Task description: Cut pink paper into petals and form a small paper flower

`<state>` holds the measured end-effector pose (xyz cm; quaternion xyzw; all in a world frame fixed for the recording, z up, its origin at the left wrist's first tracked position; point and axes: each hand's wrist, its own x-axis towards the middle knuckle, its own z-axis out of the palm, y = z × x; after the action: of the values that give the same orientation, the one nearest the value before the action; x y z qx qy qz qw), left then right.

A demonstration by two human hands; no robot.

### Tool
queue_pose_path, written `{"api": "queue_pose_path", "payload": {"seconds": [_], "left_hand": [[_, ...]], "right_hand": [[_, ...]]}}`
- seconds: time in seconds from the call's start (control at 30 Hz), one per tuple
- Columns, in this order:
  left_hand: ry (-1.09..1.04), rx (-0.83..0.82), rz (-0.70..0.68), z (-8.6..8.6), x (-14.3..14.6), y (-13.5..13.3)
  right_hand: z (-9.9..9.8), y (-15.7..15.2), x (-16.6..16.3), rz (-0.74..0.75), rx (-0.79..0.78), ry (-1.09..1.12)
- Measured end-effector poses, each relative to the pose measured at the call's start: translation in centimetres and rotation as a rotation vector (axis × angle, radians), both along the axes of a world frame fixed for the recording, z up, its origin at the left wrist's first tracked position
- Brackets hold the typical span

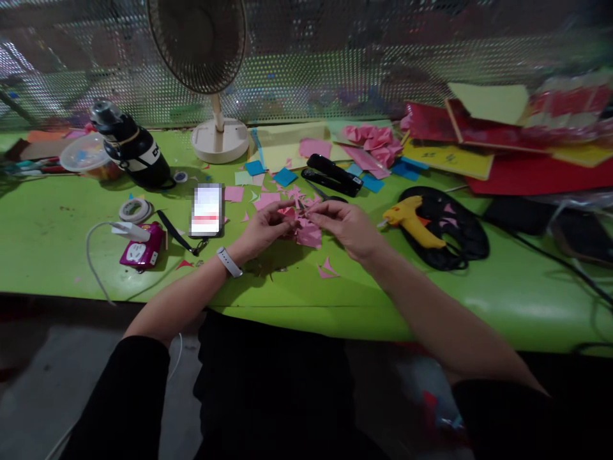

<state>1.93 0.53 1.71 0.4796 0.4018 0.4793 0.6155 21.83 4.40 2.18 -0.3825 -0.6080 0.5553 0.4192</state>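
Note:
Both my hands meet over the middle of the green table [48, 236], working a folded pink paper piece [306, 233]. My left hand [263, 229], with a white watch on its wrist, pinches the paper's left side between thumb and fingers. My right hand [345, 227] pinches the paper's upper right edge. Small pink paper scraps [327, 269] lie just in front of my hands, and more pink and blue squares [285, 177] lie behind them.
A phone [207, 209], tape roll [135, 209], magenta device [140, 250] with a white cable and a black bottle [131, 148] stand at left. A fan [211, 70] is behind, a black stapler [332, 176] and yellow glue gun [412, 220] at right, coloured card stacks [502, 147] far right.

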Motion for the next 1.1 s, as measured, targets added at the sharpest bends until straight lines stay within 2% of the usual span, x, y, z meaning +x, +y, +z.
{"api": "queue_pose_path", "payload": {"seconds": [0.07, 0.17, 0.33, 0.43, 0.57, 0.7, 0.8, 0.9, 1.03, 1.1], "left_hand": [[0.024, 0.024, -0.017, -0.1, -0.1, 0.1], [0.049, 0.046, -0.047, -0.4, 0.0, 0.2], [0.033, 0.004, -0.057, 0.1, 0.3, -0.4], [0.048, -0.091, -0.058, 0.9, 0.6, -0.9], [0.068, -0.164, -0.063, 1.5, 0.9, -1.1], [0.07, -0.154, -0.064, 1.7, 0.9, -1.1], [0.057, -0.123, -0.049, 1.7, 0.7, -1.0], [0.047, -0.099, -0.013, 1.7, 0.4, -0.8], [0.05, -0.094, 0.023, 1.8, 0.0, -0.5], [0.041, -0.106, 0.033, 2.0, 0.0, -0.5]], "right_hand": [[-0.1, 0.0, 0.0, 0.075, -0.041, -0.019], [-0.1, -0.4, -0.2, 0.092, -0.018, -0.056], [0.0, -0.6, -0.5, -0.108, 0.101, -0.024], [-0.1, -0.5, -0.6, -0.215, 0.094, 0.061], [-0.3, -0.6, -0.9, -0.225, 0.054, 0.106], [-0.2, -0.9, -1.0, -0.198, 0.066, 0.114], [0.3, -1.0, -0.7, -0.202, 0.142, 0.075], [0.7, -1.2, -0.2, -0.216, 0.264, -0.055], [0.8, -1.6, 0.1, -0.107, 0.451, -0.258], [0.9, -1.7, 0.2, -0.103, 0.514, -0.306]]}}
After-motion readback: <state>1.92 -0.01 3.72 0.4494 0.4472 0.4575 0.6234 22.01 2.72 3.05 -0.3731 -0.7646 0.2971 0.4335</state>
